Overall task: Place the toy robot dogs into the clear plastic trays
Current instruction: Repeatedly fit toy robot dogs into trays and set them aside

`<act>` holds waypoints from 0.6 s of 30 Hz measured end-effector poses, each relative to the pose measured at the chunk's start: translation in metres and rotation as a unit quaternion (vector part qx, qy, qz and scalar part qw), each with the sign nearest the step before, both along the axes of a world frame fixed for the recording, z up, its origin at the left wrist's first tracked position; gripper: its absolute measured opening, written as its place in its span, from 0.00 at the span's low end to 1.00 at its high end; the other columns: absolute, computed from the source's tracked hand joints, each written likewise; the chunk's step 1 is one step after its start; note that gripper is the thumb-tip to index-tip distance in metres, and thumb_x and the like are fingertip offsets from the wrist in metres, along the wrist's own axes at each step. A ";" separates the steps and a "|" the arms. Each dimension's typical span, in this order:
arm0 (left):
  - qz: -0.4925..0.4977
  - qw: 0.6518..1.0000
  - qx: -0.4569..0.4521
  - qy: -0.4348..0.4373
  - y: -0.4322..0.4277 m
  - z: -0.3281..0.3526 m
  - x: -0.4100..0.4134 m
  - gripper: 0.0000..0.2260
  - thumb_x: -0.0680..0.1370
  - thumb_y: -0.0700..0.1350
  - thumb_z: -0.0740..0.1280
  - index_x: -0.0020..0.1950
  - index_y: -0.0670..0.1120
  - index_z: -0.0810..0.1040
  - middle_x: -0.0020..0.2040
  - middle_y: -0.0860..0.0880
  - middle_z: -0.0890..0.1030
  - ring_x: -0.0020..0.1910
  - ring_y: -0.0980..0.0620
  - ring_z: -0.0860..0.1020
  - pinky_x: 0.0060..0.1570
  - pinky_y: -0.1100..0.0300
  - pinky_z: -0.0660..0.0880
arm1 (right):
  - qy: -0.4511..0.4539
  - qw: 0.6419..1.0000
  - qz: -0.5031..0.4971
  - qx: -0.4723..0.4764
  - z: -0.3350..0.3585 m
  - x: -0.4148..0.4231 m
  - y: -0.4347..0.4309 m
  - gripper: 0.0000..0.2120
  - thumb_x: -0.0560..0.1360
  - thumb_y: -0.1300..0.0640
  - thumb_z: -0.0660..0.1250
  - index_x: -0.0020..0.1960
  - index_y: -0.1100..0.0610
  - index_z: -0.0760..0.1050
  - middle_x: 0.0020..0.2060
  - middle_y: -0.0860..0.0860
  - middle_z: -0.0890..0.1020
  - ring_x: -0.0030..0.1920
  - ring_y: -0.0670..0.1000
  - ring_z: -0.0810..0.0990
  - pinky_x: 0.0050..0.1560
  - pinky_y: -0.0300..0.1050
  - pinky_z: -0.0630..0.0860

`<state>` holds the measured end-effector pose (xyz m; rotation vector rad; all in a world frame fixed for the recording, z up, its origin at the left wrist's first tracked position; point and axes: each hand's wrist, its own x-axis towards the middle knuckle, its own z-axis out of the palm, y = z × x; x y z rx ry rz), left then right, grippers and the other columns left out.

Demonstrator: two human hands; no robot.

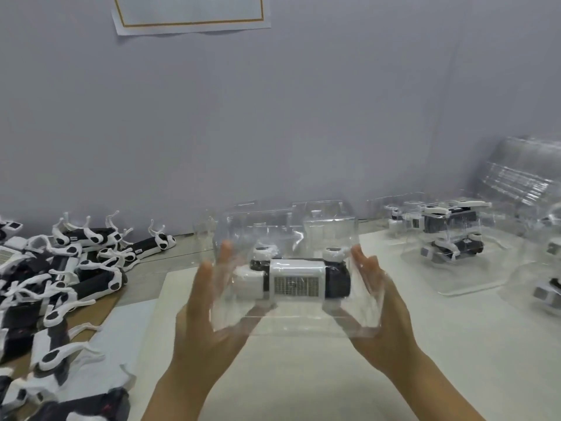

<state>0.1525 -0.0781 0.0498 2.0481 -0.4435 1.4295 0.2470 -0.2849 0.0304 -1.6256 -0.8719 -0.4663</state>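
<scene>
Overall: a person held a clear tray (328,232) in both hands above the white table (303,375).
Left hand (206,311): it pressed flat against the tray's left end, fingers straight, slightly spread and pointing up.
Right hand (385,305): it lay against the tray's right end, fingers straight and seen partly through the plastic.
Toy dog (296,279): it sat inside the held tray, between the two hands, with its grey grille facing the camera.
Loose dogs (60,268): a black-and-white heap lay on the table's left side, well apart from the hands.
Filled tray (449,235): it stood on the right of the table with a dog inside.
Empty trays (522,177): a stack leaned near the wall (273,117) at far right.
Paper (191,13): a gold-bordered sheet hung on the wall.
</scene>
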 end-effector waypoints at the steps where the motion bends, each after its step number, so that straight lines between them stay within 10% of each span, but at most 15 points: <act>1: 0.016 0.999 -0.027 0.028 0.003 0.005 0.000 0.42 0.70 0.54 0.75 0.79 0.53 0.56 0.78 0.59 0.61 0.72 0.60 0.67 0.66 0.66 0.69 | -0.032 0.999 -0.020 0.022 0.005 0.005 -0.001 0.38 0.72 0.39 0.70 0.76 0.43 0.57 0.70 0.35 0.70 0.68 0.40 0.71 0.67 0.37 0.70; 5: -0.040 0.966 -0.240 0.089 -0.010 0.013 0.000 0.44 0.55 0.64 0.80 0.70 0.60 0.71 0.68 0.53 0.77 0.68 0.57 0.74 0.62 0.64 0.71 | 0.004 0.999 0.003 0.049 0.015 0.002 -0.017 0.42 0.70 0.38 0.73 0.77 0.38 0.54 0.70 0.41 0.72 0.69 0.47 0.73 0.63 0.46 0.73; 9: -0.066 0.927 -0.299 0.216 -0.043 0.012 0.008 0.43 0.48 0.63 0.80 0.62 0.70 0.72 0.60 0.68 0.78 0.61 0.67 0.75 0.56 0.54 0.76 | 0.157 0.981 -0.042 0.106 0.006 -0.009 -0.038 0.40 0.61 0.35 0.77 0.67 0.27 0.60 0.68 0.31 0.70 0.51 0.48 0.82 0.52 0.38 0.75; 12: -0.188 0.822 -0.355 0.404 -0.080 0.008 0.014 0.54 0.38 0.61 0.84 0.61 0.74 0.66 0.59 0.71 0.77 0.57 0.70 0.75 0.53 0.61 0.74 | 0.246 0.951 -0.131 0.137 0.003 -0.002 -0.064 0.25 0.62 0.37 0.78 0.53 0.29 0.69 0.56 0.42 0.80 0.45 0.44 0.83 0.44 0.32 0.73; 14: -0.247 0.737 -0.412 0.476 -0.109 0.008 0.027 0.41 0.52 0.62 0.83 0.60 0.71 0.68 0.62 0.61 0.78 0.54 0.57 0.79 0.50 0.60 0.73 | 0.288 0.934 -0.185 0.103 0.004 0.007 -0.090 0.17 0.64 0.40 0.77 0.48 0.35 0.74 0.43 0.50 0.84 0.39 0.46 0.82 0.36 0.28 0.71; 16: -0.205 0.747 -0.347 0.529 -0.130 -0.008 0.033 0.24 0.75 0.68 0.59 0.70 0.65 0.66 0.65 0.48 0.75 0.54 0.42 0.76 0.50 0.54 0.67 | 0.315 0.924 -0.215 0.040 0.006 0.018 -0.119 0.12 0.68 0.43 0.76 0.48 0.39 0.78 0.42 0.44 0.84 0.37 0.44 0.81 0.34 0.27 0.70; 18: -0.166 0.770 -0.295 0.542 -0.143 -0.024 0.046 0.28 0.77 0.67 0.51 0.76 0.60 0.59 0.65 0.44 0.75 0.50 0.44 0.77 0.42 0.59 0.69 | 0.337 0.915 -0.218 -0.029 0.005 0.029 -0.147 0.11 0.70 0.43 0.75 0.51 0.40 0.78 0.49 0.38 0.82 0.42 0.40 0.81 0.40 0.30 0.73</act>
